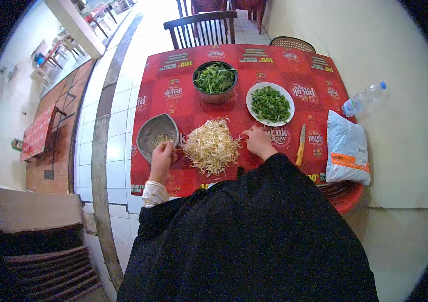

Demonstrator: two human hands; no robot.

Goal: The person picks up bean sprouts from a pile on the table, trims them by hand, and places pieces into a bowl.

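Observation:
A heaped pile of bean sprouts lies on the red tablecloth in front of me. My left hand is at the near right rim of a grey bowl, its fingers pinched together. Some bean sprouts lie inside that bowl. At the right edge of the pile is my right hand, with its fingers curled and thumb and forefinger close together. Whatever either hand pinches is too small to make out.
Behind the pile stands a dark pot of leafy greens, beside a white plate of chopped greens. To the right lie a knife, a plastic package and a water bottle. A wooden chair stands beyond the table.

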